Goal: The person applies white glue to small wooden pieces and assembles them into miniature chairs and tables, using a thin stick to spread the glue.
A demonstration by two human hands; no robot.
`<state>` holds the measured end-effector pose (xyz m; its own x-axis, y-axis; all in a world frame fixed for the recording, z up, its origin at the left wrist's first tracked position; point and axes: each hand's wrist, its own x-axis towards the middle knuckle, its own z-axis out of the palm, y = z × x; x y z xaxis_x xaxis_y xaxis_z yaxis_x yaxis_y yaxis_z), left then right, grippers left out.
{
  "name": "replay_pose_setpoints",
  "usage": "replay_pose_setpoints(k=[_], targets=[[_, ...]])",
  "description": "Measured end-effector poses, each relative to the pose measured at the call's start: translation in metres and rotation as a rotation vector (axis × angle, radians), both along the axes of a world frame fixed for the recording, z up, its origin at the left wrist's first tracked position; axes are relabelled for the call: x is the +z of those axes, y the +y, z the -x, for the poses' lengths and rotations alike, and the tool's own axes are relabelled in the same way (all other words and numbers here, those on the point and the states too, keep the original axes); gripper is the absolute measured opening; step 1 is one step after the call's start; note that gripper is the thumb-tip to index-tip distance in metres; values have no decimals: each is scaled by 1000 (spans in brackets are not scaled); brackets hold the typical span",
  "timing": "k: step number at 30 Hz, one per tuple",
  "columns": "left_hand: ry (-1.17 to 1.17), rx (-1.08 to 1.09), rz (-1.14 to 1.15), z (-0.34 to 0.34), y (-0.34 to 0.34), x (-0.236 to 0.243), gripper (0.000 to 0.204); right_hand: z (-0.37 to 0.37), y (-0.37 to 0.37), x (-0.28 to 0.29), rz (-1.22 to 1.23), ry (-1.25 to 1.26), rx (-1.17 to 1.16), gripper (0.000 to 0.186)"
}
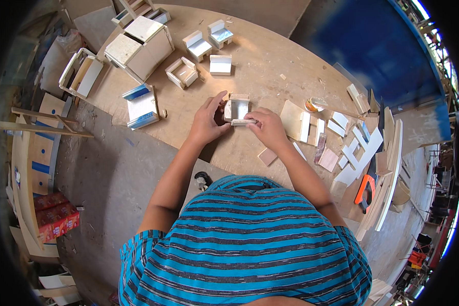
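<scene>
A miniature wooden armchair (238, 107), boxy with a white inner face, stands on the plywood table before me. My left hand (207, 121) curves round its left side, the index finger at the back and the thumb at the front. Some of the left fingers are in shadow. My right hand (266, 126) pinches the right end of a short, thin wood strip (241, 122). That strip lies across the front of the armchair, its left end by my left thumb.
Farther back stand miniature chairs (198, 46), another small armchair (181, 73) and a cabinet-like block (139, 48). A blue-and-white piece (142, 107) sits near the left edge. To the right lie white offcuts (359, 155), a round tub (315, 104) and an orange-handled tool (365, 191).
</scene>
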<state>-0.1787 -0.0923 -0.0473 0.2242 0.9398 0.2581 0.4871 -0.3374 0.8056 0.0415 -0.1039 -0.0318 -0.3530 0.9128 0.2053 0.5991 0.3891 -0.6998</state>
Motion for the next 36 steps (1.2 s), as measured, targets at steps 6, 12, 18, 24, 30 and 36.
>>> replay_pose_setpoints(k=[6, 12, 18, 24, 30, 36], targets=[[3, -7, -15, 1, -1, 1, 87, -1, -2, 2, -54, -12, 29, 21], [-9, -14, -37, 1, -1, -2, 84, -3, -6, 6, 81, -1, -10, 20], [-21, -9, -48, 0, 0, -3, 81, -11, -17, 2, 207, -1, -68, 25], [-31, -7, -49, -1, 0, -2, 82, -10, -30, 18, -76, -246, 19, 26], [-31, -13, -48, 0, 0, -3, 83, -11, -15, 10, -158, -310, 94, 21], [-39, -22, -45, 0, -1, -1, 84, 1, -10, 11, -300, -286, 185, 16]])
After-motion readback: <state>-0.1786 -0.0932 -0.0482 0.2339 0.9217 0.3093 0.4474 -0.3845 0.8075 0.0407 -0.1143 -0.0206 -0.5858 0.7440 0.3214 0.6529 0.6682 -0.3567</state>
